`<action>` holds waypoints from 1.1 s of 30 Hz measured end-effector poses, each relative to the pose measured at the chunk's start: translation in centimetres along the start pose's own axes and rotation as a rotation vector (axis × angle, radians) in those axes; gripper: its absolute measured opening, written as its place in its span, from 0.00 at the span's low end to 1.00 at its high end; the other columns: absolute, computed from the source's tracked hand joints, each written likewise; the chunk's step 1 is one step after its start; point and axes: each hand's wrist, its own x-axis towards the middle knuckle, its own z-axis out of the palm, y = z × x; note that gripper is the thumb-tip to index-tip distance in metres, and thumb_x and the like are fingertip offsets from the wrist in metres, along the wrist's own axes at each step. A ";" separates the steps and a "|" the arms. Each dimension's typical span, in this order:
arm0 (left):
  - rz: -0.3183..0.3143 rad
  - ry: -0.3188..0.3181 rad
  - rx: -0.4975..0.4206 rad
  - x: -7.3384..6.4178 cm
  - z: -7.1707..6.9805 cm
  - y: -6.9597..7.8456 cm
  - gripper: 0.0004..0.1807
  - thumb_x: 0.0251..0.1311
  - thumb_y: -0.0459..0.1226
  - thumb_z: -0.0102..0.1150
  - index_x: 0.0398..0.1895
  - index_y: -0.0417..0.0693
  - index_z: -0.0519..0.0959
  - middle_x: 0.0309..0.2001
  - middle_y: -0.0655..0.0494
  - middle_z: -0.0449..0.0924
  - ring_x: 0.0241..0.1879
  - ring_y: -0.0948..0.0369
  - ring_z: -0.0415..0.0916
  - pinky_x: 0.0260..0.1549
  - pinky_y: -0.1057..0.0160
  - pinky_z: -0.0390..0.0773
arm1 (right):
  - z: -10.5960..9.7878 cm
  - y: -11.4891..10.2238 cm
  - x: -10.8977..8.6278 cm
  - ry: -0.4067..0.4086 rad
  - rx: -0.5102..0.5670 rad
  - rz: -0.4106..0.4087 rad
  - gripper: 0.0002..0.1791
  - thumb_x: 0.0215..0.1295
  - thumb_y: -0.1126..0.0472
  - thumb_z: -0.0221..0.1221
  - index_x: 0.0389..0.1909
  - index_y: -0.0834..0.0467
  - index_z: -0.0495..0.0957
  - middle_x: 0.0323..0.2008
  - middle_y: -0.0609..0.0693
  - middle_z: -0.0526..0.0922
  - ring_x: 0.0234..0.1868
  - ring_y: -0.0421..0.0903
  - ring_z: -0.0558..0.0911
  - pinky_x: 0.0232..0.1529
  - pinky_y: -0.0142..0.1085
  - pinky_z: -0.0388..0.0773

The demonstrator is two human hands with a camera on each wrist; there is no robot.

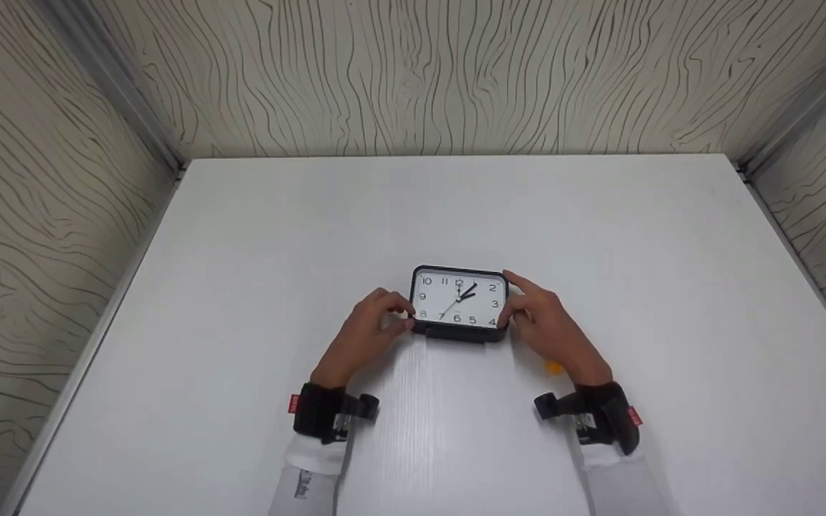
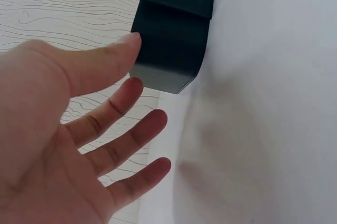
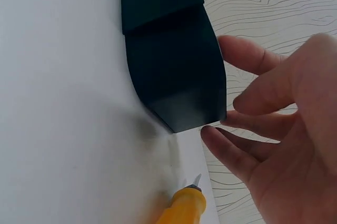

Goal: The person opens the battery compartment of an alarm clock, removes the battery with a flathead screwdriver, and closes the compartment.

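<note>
A black-framed clock (image 1: 458,301) with a white dial sits near the middle of the white table, its face toward the head camera. My left hand (image 1: 368,331) holds its lower left corner between thumb and fingertips. In the left wrist view, the thumb (image 2: 108,63) lies against the dark casing (image 2: 171,39) while the other fingers spread below. On the opposite side, my right hand (image 1: 551,328) grips the right end, index finger along the upper corner and other fingers lower down. The right wrist view shows these fingertips at the casing's edge (image 3: 179,71).
A tool with a yellow-orange handle (image 3: 184,205) and a thin metal tip lies on the table (image 1: 298,236) under the right wrist. Wood-patterned panels (image 1: 413,79) stand behind the table and at both sides. Metal rails (image 1: 112,86) run along the corners.
</note>
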 end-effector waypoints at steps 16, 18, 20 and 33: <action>-0.070 0.182 0.089 0.3 1.4 0.8 0.16 0.63 0.32 0.60 0.53 0.51 0.75 0.50 0.56 0.76 0.44 0.61 0.75 0.43 0.62 0.76 | 0.3 -0.5 0.1 -0.007 -0.055 0.015 0.24 0.69 0.60 0.57 0.65 0.58 0.69 0.51 0.54 0.77 0.51 0.50 0.78 0.54 0.48 0.75; -0.046 0.211 0.083 0.3 1.5 1.1 0.15 0.65 0.30 0.56 0.53 0.49 0.76 0.50 0.55 0.76 0.42 0.62 0.75 0.41 0.64 0.77 | 0.5 -0.8 0.2 -0.025 -0.081 0.008 0.25 0.67 0.57 0.61 0.63 0.58 0.71 0.44 0.52 0.78 0.45 0.47 0.78 0.49 0.44 0.76; -0.017 0.211 0.071 0.3 1.6 1.4 0.13 0.67 0.32 0.54 0.53 0.48 0.77 0.51 0.54 0.77 0.42 0.62 0.76 0.42 0.64 0.77 | 0.7 -1.1 0.2 -0.057 -0.091 0.012 0.26 0.65 0.55 0.62 0.62 0.57 0.72 0.41 0.50 0.78 0.41 0.44 0.78 0.45 0.40 0.76; 0.016 -0.129 -0.015 0.3 2.7 2.6 0.36 0.52 0.47 0.71 0.66 0.60 0.70 0.78 0.50 0.45 0.77 0.46 0.44 0.70 0.46 0.60 | 1.2 -1.9 0.2 -0.147 -0.087 -0.020 0.27 0.63 0.55 0.64 0.62 0.55 0.72 0.23 0.43 0.81 0.24 0.36 0.76 0.30 0.30 0.73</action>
